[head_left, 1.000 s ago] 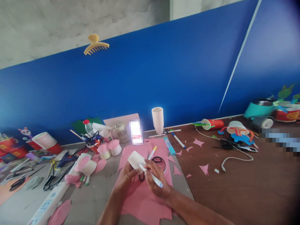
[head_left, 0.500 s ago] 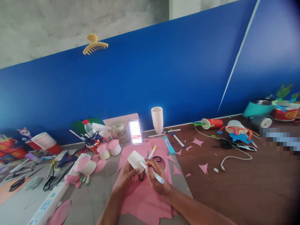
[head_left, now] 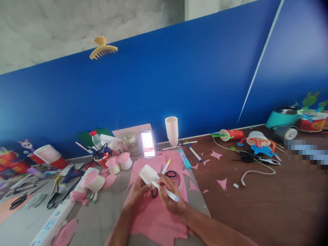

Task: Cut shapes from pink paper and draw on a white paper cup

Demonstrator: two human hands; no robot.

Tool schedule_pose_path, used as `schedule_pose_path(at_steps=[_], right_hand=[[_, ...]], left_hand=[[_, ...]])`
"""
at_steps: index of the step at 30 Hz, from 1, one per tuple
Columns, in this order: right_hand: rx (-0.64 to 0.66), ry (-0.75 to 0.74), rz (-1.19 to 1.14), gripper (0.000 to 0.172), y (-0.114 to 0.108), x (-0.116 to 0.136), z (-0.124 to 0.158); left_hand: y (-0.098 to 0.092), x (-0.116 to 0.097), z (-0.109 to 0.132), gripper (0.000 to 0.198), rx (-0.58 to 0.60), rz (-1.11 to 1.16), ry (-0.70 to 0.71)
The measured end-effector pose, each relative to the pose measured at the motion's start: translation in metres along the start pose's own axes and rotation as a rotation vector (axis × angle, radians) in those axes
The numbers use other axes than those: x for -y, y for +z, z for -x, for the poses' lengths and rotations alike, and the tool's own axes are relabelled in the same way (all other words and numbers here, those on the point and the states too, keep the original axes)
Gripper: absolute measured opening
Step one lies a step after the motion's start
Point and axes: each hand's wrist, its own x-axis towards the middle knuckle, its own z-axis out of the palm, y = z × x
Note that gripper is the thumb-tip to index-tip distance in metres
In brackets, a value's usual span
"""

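Note:
A white paper cup (head_left: 148,173) is tilted in my left hand (head_left: 138,193), whose fingers wrap round its lower side. My right hand (head_left: 172,195) grips a white marker (head_left: 169,193) with a pale blue end. The marker's tip meets the cup's wall, or lies just in front of it; I cannot tell which. Beneath both hands lie sheets of pink paper (head_left: 156,225). Black-handled scissors (head_left: 171,174) rest on the paper, partly hidden behind my hands and the cup. A marker with a yellow end (head_left: 167,165) lies beside them.
A stack of white cups (head_left: 171,131) stands against the blue panel (head_left: 164,82). Cups with pink tops (head_left: 124,161) and a power strip (head_left: 51,223) sit to the left. Pink scraps (head_left: 222,183), a glue stick (head_left: 185,159) and a white cable (head_left: 258,173) lie to the right.
The marker's tip has shifted slightly down along the cup, and my right hand has moved a little with it. My left hand holds the cup almost unmoved.

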Motion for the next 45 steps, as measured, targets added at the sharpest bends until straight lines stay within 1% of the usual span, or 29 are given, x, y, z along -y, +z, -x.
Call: schedule_pose_path(at_steps=[3, 8, 14, 16, 21, 25, 29, 31, 34, 37, 39, 42, 45], right_hand=[[0.04, 0.013, -0.022, 0.017, -0.002, 0.006, -0.002], [-0.051, 0.083, -0.081, 0.018, -0.003, 0.006, -0.004], [-0.063, 0.091, -0.087, 0.017, -0.002, 0.004, -0.002], [-0.06, 0.087, -0.072, 0.016, -0.002, 0.003, -0.001], [-0.076, 0.077, -0.096, 0.013, 0.0, -0.003, 0.0], [-0.117, 0.129, -0.119, 0.016, 0.003, -0.006, 0.001], [-0.101, 0.154, -0.173, 0.02, 0.004, -0.006, 0.002], [-0.092, 0.165, -0.191, 0.022, 0.003, -0.005, 0.003], [-0.093, 0.196, -0.201, 0.026, 0.002, -0.003, 0.001], [-0.089, 0.24, -0.231, 0.028, 0.001, -0.002, -0.001], [-0.081, 0.257, -0.242, 0.028, 0.001, -0.002, -0.002], [-0.079, 0.247, -0.216, 0.025, 0.0, -0.002, -0.002], [-0.087, 0.205, -0.17, 0.021, 0.0, -0.003, -0.002]], left_hand=[[0.001, 0.0, 0.0, 0.043, 0.007, 0.014, -0.026], [0.001, 0.0, 0.0, 0.047, 0.006, -0.019, 0.0], [0.0, 0.001, -0.002, 0.054, 0.04, -0.041, 0.005], [0.002, 0.0, -0.001, 0.053, 0.057, -0.044, 0.0], [0.001, -0.001, 0.0, 0.053, 0.024, -0.043, 0.021], [-0.001, 0.001, -0.001, 0.05, 0.019, -0.07, 0.03], [0.0, -0.001, -0.001, 0.051, 0.069, -0.065, -0.012], [0.002, -0.002, -0.001, 0.052, 0.05, -0.044, -0.011], [0.004, -0.005, -0.001, 0.048, 0.013, -0.028, 0.011], [0.006, -0.008, 0.0, 0.036, 0.045, -0.035, 0.012], [0.007, -0.008, 0.001, 0.032, 0.069, -0.039, 0.003], [0.007, -0.008, 0.001, 0.03, 0.082, -0.023, -0.017], [0.008, -0.009, 0.0, 0.031, 0.078, -0.017, -0.017]])
